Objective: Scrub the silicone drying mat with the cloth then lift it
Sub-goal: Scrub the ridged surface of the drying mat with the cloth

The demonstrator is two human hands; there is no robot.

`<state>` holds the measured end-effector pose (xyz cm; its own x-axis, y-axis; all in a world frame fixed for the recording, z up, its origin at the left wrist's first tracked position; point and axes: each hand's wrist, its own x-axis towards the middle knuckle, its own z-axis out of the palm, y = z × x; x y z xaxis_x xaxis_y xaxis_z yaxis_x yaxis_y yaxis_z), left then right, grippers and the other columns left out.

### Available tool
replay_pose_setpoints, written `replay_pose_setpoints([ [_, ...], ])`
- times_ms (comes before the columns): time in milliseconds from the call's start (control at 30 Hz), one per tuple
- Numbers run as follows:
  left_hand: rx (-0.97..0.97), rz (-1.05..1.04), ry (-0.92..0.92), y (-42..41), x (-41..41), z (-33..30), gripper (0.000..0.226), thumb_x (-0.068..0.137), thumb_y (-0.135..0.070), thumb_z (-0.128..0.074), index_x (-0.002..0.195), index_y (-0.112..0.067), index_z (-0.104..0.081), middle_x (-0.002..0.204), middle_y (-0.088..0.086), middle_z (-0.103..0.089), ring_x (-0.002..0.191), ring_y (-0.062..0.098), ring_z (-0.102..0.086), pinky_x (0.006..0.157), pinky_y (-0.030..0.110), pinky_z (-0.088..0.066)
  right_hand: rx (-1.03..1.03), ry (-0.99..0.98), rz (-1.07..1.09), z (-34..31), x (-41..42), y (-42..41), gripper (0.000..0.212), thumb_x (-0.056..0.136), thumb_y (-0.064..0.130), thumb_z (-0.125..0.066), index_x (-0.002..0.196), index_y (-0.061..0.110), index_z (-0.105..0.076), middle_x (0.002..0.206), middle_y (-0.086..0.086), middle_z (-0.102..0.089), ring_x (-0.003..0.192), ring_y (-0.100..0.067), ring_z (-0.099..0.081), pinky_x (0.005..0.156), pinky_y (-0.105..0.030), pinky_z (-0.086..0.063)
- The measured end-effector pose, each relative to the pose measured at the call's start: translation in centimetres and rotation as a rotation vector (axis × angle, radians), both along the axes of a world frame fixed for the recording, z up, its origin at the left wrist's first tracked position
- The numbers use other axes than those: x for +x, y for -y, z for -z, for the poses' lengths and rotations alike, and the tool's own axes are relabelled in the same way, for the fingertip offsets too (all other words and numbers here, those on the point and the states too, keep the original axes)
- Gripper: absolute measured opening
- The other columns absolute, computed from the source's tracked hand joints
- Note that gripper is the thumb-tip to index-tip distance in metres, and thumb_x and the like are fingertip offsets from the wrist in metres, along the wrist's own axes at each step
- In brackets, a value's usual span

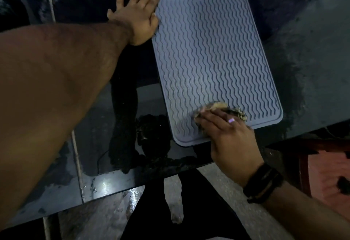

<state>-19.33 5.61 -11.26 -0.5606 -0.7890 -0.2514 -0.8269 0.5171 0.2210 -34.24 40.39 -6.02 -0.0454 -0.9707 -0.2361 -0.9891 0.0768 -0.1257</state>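
The right hand is curled over a crumpled cloth, fingers closed around it and pressing it onto the near part of the silicone drying mat; a dark band circles that wrist. The left hand lies flat and open, fingers spread, holding nothing, its palm on the dark countertop and its edge touching the far left side of the mat. The mat is one grey-blue rectangle with rounded corners, a raised border and rows of wavy ridges across its whole face; a small hole sits near the middle of its far edge. It lies flat on the wet, glossy countertop, its near corner close to the counter's front edge. The cloth is yellowish with dark patches, blurred. In all: two hands, one mat, one cloth. A reddish piece of furniture stands low on the right, beyond the counter.
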Motion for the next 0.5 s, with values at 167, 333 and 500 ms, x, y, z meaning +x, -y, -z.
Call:
replay_pose_setpoints([
  [167, 0.01, 0.002, -0.013, 0.1, 0.2, 0.0, 0.064, 0.115, -0.044, -0.02, 0.175, -0.03, -0.001, 0.183, -0.015, 0.009, 0.168, 0.011, 0.01, 0.126, 0.077, 0.0, 0.057, 0.04, -0.033, -0.5, -0.1, -4.6, 0.055, 0.077, 0.02, -0.044, 0.127, 0.024, -0.068, 0.134, 0.008, -0.065, 0.122, -0.022, -0.061, 0.094, -0.039, -0.054],
  [333, 0.038, 0.002, -0.025, 0.6, 0.0, 0.1, 0.065, 0.115, -0.047, -0.019, 0.175, -0.033, 0.001, 0.182, -0.018, 0.011, 0.168, 0.01, 0.012, 0.126, 0.079, 0.0, 0.093, 0.119, -0.078, -1.5, -0.8, -4.2, 0.052, 0.079, 0.023, -0.045, 0.126, 0.028, -0.068, 0.132, 0.011, -0.066, 0.12, -0.018, -0.063, 0.092, -0.039, -0.057],
  [500, 0.056, 0.004, -0.028, 1.2, 0.4, 0.8, 0.068, 0.111, -0.053, -0.015, 0.174, -0.038, 0.005, 0.181, -0.021, 0.015, 0.168, 0.011, 0.014, 0.126, 0.079, 0.0, -0.066, 0.301, -0.089, -3.7, -2.2, 0.3, 0.049, 0.084, 0.015, -0.054, 0.129, 0.031, -0.066, 0.132, 0.014, -0.065, 0.121, -0.009, -0.061, 0.098, -0.032, -0.054],
])
